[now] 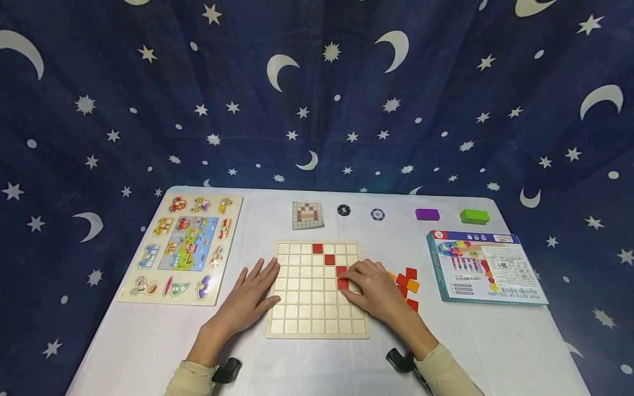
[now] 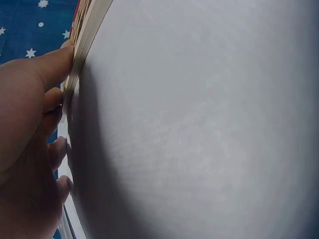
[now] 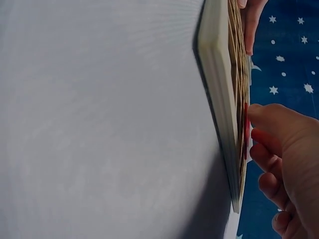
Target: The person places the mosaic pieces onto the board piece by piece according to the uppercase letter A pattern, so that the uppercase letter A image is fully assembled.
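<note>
A pale wooden grid board lies in front of the person. Several red square tiles, among them an upper red tile, form a stepped line down its right half. The left hand rests at the board's left edge, its fingers spread and fairly straight, fingertips touching the rim. Over the board's right side, the right hand pinches a red tile between thumb and index finger, low in a grid square. In the right wrist view the thumb meets the red tile at the board's surface.
Loose red and orange tiles lie right of the board, partly behind the right hand. A pattern card, a black chip, a blue-white chip, a purple block and a green block stand behind. A vehicle puzzle and a box flank the board.
</note>
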The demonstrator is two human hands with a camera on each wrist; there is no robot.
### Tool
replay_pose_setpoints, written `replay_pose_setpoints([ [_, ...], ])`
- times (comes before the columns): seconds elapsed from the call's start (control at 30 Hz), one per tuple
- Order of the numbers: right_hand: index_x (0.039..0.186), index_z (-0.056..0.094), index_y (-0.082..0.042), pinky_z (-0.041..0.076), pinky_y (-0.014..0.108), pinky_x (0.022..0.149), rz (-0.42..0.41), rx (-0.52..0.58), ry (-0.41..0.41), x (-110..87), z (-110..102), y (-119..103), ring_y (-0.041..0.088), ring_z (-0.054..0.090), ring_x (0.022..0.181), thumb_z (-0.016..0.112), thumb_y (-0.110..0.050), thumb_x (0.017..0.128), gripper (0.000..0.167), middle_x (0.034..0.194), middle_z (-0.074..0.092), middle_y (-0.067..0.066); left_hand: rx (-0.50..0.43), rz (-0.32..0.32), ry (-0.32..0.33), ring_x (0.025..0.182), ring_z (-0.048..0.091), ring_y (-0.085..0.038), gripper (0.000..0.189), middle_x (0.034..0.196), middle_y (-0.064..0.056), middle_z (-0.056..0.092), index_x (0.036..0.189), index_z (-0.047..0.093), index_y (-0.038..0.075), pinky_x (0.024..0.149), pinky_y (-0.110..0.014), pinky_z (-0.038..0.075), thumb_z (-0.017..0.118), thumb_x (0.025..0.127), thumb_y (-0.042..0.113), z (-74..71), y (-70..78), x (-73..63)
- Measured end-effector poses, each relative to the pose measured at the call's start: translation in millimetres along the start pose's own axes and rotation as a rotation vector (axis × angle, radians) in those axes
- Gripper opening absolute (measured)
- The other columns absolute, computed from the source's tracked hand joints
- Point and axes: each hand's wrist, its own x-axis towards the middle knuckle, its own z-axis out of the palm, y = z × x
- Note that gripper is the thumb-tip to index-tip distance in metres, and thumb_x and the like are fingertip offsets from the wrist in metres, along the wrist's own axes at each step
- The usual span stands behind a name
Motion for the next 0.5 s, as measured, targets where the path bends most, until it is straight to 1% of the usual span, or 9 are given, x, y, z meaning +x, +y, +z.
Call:
replay_pose_setpoints([
  [0.1,0.117,0.083,-0.025,0.05,0.032,0.083,0.02,0.0,0.007,-3.3,-2,5,0.012,0.062,0.098,0.09,-0.038,0.086,0.034,0.107,0.074,-0.007,-0.001,-0.002,0.0,0.168,0.018,-0.037,0.077,0.178,-0.004,0.027,0.168,0.032,0.012,0.134,-0.067,0.012,0.065,0.105,0.038,0.8,-0.1,0.3],
  [0.2,0.117,0.083,-0.024,0.049,0.032,0.083,0.06,0.007,0.01,-9.6,-8,15,0.012,0.061,0.097,0.089,-0.037,0.087,0.033,0.107,0.074,-0.006,-0.005,0.002,-0.001,0.168,0.018,-0.037,0.076,0.178,-0.004,0.027,0.168,0.032,0.012,0.134,-0.067,0.012,0.065,0.105,0.039,1.3,0.3,0.2],
  [0.27,0.116,0.083,-0.022,0.048,0.034,0.082,0.088,0.005,0.02,-15.5,-13,25,0.013,0.06,0.095,0.089,-0.035,0.087,0.032,0.106,0.074,-0.006,-0.01,0.005,0.004,0.168,0.019,-0.037,0.076,0.178,-0.004,0.027,0.168,0.033,0.012,0.133,-0.068,0.012,0.065,0.105,0.039,1.0,0.8,-0.4],
  [0.37,0.116,0.082,-0.019,0.047,0.036,0.082,0.138,0.001,0.032,-25.6,-21,44,0.015,0.061,0.096,0.088,-0.031,0.089,0.03,0.106,0.074,-0.003,-0.012,0.006,0.006,0.167,0.019,-0.038,0.076,0.178,-0.004,0.028,0.168,0.033,0.012,0.133,-0.068,0.012,0.066,0.105,0.038,0.7,1.0,-0.6],
  [0.5,0.117,0.082,-0.015,0.047,0.039,0.083,0.232,-0.017,0.026,-38.7,-34,67,0.022,0.063,0.101,0.087,-0.025,0.09,0.029,0.107,0.075,0.003,-0.01,0.007,0.011,0.167,0.019,-0.038,0.077,0.178,-0.004,0.028,0.168,0.032,0.012,0.133,-0.068,0.012,0.066,0.105,0.037,0.5,0.3,0.0],
])
